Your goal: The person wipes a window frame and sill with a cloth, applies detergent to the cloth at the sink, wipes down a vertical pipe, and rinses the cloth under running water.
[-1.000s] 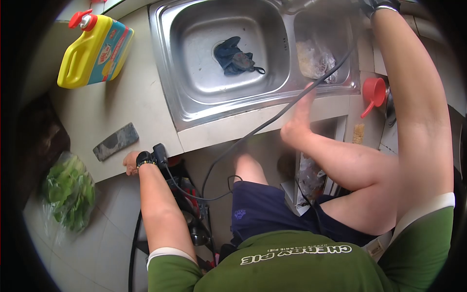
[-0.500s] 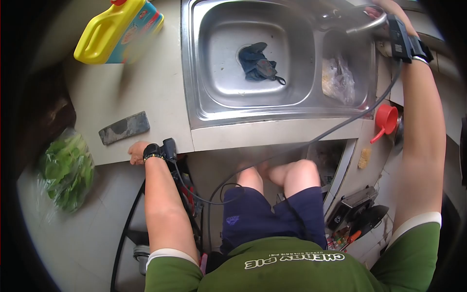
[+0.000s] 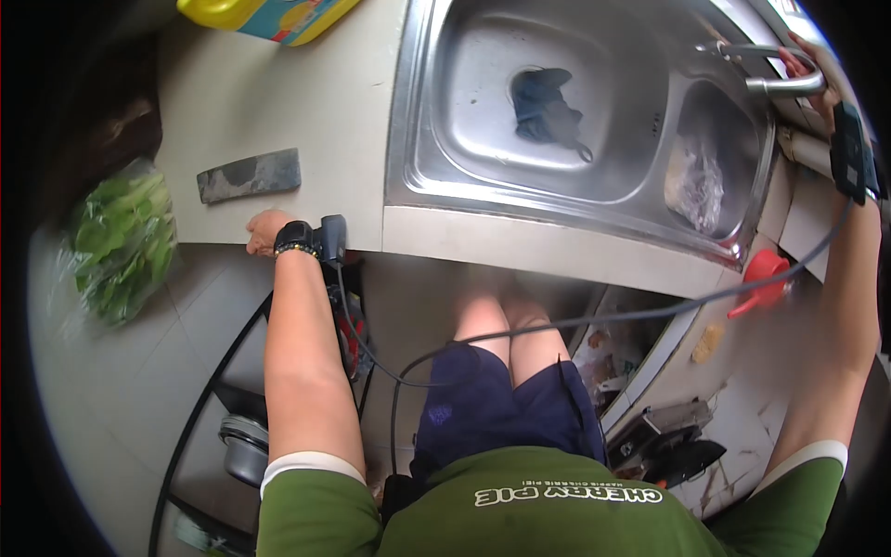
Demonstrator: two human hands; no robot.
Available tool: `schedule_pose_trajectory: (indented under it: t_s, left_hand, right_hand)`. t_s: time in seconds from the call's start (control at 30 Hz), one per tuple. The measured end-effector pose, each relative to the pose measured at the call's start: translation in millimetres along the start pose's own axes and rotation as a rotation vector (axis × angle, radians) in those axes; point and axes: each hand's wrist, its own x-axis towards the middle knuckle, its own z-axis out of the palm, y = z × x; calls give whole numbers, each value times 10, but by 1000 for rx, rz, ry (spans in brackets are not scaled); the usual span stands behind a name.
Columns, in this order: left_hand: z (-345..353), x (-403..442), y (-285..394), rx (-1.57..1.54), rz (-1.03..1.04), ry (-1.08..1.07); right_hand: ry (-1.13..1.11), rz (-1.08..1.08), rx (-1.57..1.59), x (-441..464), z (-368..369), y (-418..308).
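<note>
My right hand (image 3: 822, 91) is up at the far right, its fingers closed around the curved metal faucet (image 3: 784, 86) above the sink. At the front edge of the counter (image 3: 316, 102), my left hand (image 3: 266, 232) rests with its fingers curled over the edge. Just beyond that hand lies a flat grey rectangular stone block (image 3: 249, 176). In the large basin of the steel sink (image 3: 445, 181) is a crumpled dark blue cloth item (image 3: 546, 107) with a small loop, close to the drain. The smaller basin contains a clear plastic bag (image 3: 698, 190) with something pale inside.
A yellow jug with a blue label (image 3: 278, 17) stands at the back left. Bagged leafy greens (image 3: 121, 241) are at the left. A red dipper (image 3: 766, 278) hangs below the sink's right side. A black cable (image 3: 594, 317) runs between my wrists. A metal pot (image 3: 246, 455) sits on a lower rack.
The view has shifted, so sink and counter appear turned and displaced. My right hand remains at the faucet, now seen more clearly. My left hand stays at the counter edge.
</note>
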Motion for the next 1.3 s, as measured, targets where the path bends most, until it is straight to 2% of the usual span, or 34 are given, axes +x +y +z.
schedule_pose_trajectory:
  t_s: [0.03,0.13,0.17,0.23,0.3,0.4,0.43,0.53,0.6,0.63,0.73,0.8,0.83,0.9,0.97,1.03,1.1,1.17,1.23,1.3]
  left_hand:
    - [64,54,-23,5,17,28]
    - [75,79,-10,26,35,63]
    - [94,110,-29,19,36,49]
    - [50,80,-24,20,14,20]
    - [23,46,-3,3,-5,24]
    - [36,69,25,-19,-61,18]
    - [53,92,44,-31,-87,13]
    - [173,279,11,19,-101,19]
    - [283,403,0,-21,-124,59]
    - [327,454,-14,-36,-135,79]
    - [292,408,39,-75,-170,66]
    - [530,848,-113,35,-109,31]
    - [833,1356,-184,103,-108,12]
    - [1038,1800,-143,163,-145,-14]
    - [1133,1938,15,118,-224,-43]
    - [1126,2090,-8,91,-310,-59]
    - [1131,2080,-35,50,-295,-144]
    - [958,1806,-47,-32,-170,-266]
    - [533,1232,-111,-319,-59,-436]
    - [77,640,-199,-649,6,-726]
  right_hand:
    - [65,0,92,-88,113,-37]
    - [-55,-225,151,153,-70,171]
    - [-189,-483,-39,314,-264,371]
    - [-234,-412,8,317,-202,308]
    - [-54,265,471,-63,218,-276]
    - [-117,250,508,-193,248,-272]
    - [-224,249,502,-272,207,-279]
    - [-328,260,491,-259,162,-254]
    - [-682,219,624,-548,102,-218]
    - [-705,195,615,-556,96,-202]
    - [-455,55,563,-677,224,-185]
    - [-247,-76,493,-467,315,-90]
    - [-432,-19,666,-346,179,-44]
    - [-444,-94,599,-381,166,40]
    - [-141,-321,216,-689,484,42]
    - [-34,-458,103,-915,600,156]
    - [45,-588,46,-1207,642,289]
    - [139,-714,2,-1591,657,451]
    - [237,-836,-29,-2075,770,684]
    - [315,-928,-54,-2593,883,1018]
